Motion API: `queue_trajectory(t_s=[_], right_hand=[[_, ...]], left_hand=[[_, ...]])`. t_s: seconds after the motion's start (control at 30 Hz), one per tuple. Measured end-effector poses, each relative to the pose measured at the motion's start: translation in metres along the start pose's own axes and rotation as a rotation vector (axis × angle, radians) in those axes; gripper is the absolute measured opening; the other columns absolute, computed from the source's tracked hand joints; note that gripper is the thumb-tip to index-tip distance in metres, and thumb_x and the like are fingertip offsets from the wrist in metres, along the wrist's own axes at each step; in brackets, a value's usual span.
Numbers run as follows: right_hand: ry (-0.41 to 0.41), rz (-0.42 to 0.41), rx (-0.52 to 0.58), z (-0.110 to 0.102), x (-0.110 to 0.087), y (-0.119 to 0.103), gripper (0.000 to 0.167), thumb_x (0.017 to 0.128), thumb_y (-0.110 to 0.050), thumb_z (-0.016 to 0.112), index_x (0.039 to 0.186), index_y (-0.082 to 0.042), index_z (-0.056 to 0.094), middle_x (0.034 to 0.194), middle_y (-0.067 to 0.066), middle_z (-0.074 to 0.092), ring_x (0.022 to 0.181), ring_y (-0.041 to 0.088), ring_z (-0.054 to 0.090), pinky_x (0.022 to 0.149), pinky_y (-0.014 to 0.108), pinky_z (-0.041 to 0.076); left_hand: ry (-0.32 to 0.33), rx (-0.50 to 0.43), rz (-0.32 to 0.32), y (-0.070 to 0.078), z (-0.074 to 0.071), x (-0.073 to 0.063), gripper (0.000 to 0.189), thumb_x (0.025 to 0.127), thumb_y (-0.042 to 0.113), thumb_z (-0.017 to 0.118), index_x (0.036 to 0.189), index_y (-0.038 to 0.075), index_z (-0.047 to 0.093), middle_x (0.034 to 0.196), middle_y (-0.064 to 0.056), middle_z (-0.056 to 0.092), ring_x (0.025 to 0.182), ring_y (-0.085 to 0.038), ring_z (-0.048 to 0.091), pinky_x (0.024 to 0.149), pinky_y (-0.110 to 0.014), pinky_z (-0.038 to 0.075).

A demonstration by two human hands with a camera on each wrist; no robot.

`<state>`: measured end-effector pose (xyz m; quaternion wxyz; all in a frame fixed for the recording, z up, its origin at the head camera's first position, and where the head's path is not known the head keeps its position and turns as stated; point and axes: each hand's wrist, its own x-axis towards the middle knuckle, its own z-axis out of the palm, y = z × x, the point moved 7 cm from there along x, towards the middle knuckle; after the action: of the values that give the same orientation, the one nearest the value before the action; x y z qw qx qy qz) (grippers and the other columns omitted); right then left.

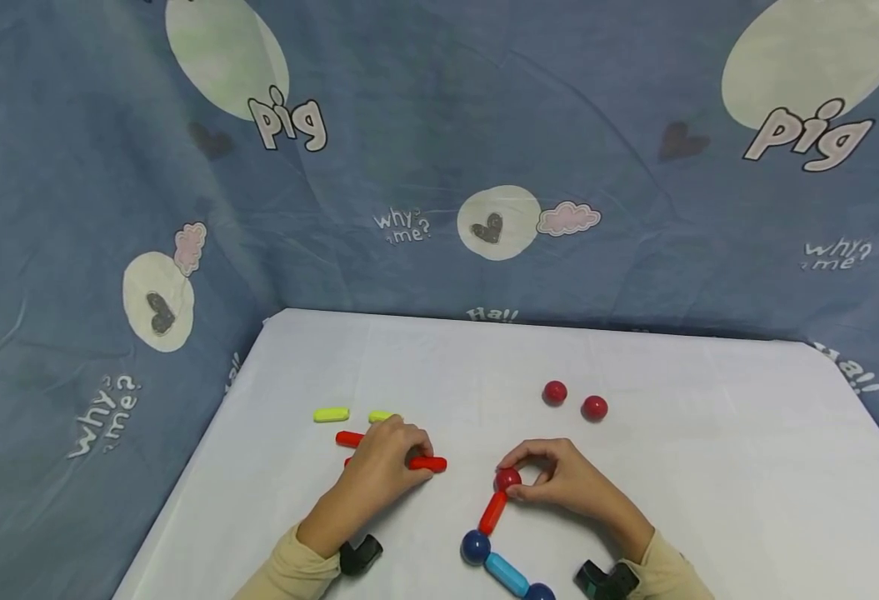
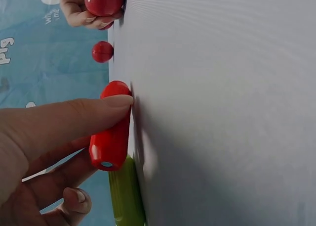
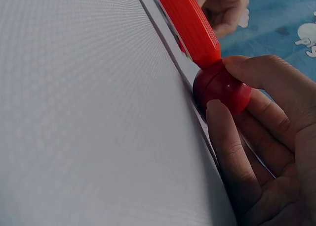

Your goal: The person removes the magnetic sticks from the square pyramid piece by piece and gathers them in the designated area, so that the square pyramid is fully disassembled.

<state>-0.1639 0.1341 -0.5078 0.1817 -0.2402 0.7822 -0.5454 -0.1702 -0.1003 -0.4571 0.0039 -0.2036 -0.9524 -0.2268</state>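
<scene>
My left hand (image 1: 385, 458) pinches a short red rod (image 1: 430, 464) between thumb and fingers, low over the table. In the left wrist view a small bluish-grey disc shows at the rod's near end. My right hand (image 1: 570, 475) grips a red ball (image 3: 222, 90) with thumb and fingertips. That ball joins a second red rod (image 1: 492, 513), which runs to a dark blue ball (image 1: 475, 547). From there a light blue rod (image 1: 506, 575) leads to another dark blue ball (image 1: 540, 592), cut off by the frame's bottom edge.
Two loose red balls, one left (image 1: 555, 392) and one right (image 1: 594, 407), lie beyond my right hand. Around my left hand are yellow-green rods (image 1: 331, 414) and more red rods (image 1: 349, 438), some partly covered by it. A patterned blue cloth (image 1: 424, 150) hangs behind the white table (image 1: 709, 467).
</scene>
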Motion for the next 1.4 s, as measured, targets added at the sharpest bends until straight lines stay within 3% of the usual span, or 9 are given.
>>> queue_trajectory(t_s=[0.33,0.5,0.57,0.7,0.77,0.87,1.07,1.4], right_hand=[[0.001,0.003,0.003,0.000,0.000,0.000,0.031,0.087,-0.021,0.084,0.117,-0.019,0.076,0.110,0.000,0.078,0.080,0.009,0.066,0.064,0.026,0.060],[0.001,-0.003,0.006,0.000,0.000,0.000,0.031,0.087,-0.021,0.084,0.117,-0.018,0.076,0.110,0.002,0.078,0.077,0.007,0.065,0.063,0.027,0.060],[0.002,-0.009,0.001,0.000,0.000,0.000,0.031,0.087,-0.020,0.084,0.116,-0.018,0.076,0.110,0.002,0.078,0.076,0.007,0.065,0.063,0.027,0.060],[0.004,-0.019,-0.007,0.000,0.000,0.000,0.030,0.087,-0.020,0.084,0.117,-0.018,0.075,0.109,0.002,0.077,0.074,0.007,0.065,0.062,0.027,0.060],[0.002,-0.021,-0.004,0.000,0.000,0.001,0.030,0.088,-0.020,0.083,0.117,-0.018,0.075,0.109,0.003,0.077,0.072,0.006,0.065,0.062,0.026,0.059],[0.001,-0.030,0.002,0.000,0.000,0.001,0.030,0.088,-0.019,0.083,0.117,-0.016,0.075,0.108,0.006,0.077,0.070,0.005,0.063,0.061,0.025,0.059],[0.001,-0.045,0.004,0.001,0.000,0.000,0.030,0.088,-0.016,0.083,0.117,-0.012,0.075,0.108,0.012,0.076,0.071,0.005,0.062,0.061,0.022,0.057],[0.018,-0.058,-0.004,0.000,0.000,-0.002,0.032,0.086,-0.015,0.085,0.115,-0.010,0.075,0.107,0.013,0.077,0.065,0.005,0.064,0.062,0.024,0.059]], left_hand=[[0.022,0.037,0.016,0.001,0.001,0.001,0.022,0.071,0.019,0.095,0.084,0.018,0.077,0.077,0.010,0.070,0.074,-0.007,0.050,0.070,-0.024,0.041],[0.040,-0.041,0.047,0.016,-0.003,-0.001,0.023,0.076,0.026,0.093,0.089,0.018,0.077,0.086,0.008,0.071,0.081,-0.009,0.059,0.076,-0.027,0.049],[0.002,-0.107,0.052,0.025,0.000,-0.002,0.021,0.081,0.030,0.090,0.092,0.018,0.076,0.088,0.008,0.072,0.082,-0.009,0.061,0.076,-0.025,0.051],[-0.172,-0.238,0.015,0.042,0.021,-0.004,0.024,0.087,0.040,0.082,0.095,0.020,0.073,0.079,0.014,0.068,0.071,-0.002,0.057,0.068,-0.019,0.048],[-0.252,-0.267,-0.015,0.048,0.034,-0.005,0.026,0.088,0.046,0.080,0.092,0.021,0.071,0.073,0.017,0.063,0.066,0.000,0.053,0.063,-0.018,0.044],[-0.323,-0.297,-0.044,0.055,0.048,-0.005,0.029,0.086,0.048,0.081,0.086,0.022,0.069,0.066,0.018,0.059,0.061,0.001,0.051,0.059,-0.018,0.041],[-0.382,-0.368,-0.093,0.060,0.063,-0.004,0.028,0.084,0.040,0.086,0.077,0.018,0.069,0.058,0.013,0.059,0.056,-0.005,0.052,0.055,-0.019,0.037],[-0.411,-0.418,-0.095,0.058,0.065,-0.002,0.023,0.084,0.031,0.085,0.077,0.015,0.070,0.056,0.013,0.062,0.055,-0.002,0.054,0.060,-0.019,0.037]])
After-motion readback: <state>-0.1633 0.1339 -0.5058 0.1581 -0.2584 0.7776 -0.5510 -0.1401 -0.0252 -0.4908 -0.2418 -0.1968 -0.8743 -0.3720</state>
